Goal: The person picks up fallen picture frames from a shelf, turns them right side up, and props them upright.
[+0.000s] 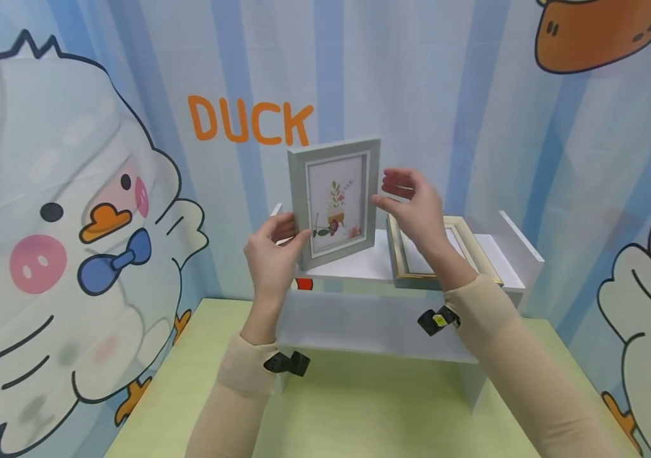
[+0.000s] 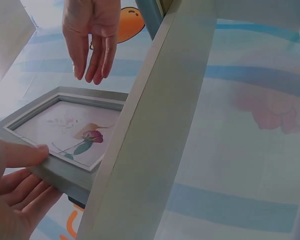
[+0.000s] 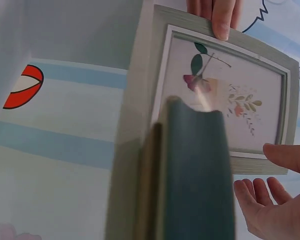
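Observation:
My left hand grips a grey-green picture frame by its left side, thumb on the front and fingers behind. Inside the frame is a print of flowers and leaves. It stands upright, slightly turned, at the left part of a white shelf's top board. At the frame's right edge is my right hand, its thumb tip right at the border and its fingers loosely bent beside it. Below that hand, a cream and gold picture frame lies on the board's right part, partly hidden by the right forearm.
The white shelf has a lower board and a raised side panel at the right. It stands on a light green tabletop. A striped blue curtain with duck drawings hangs close behind.

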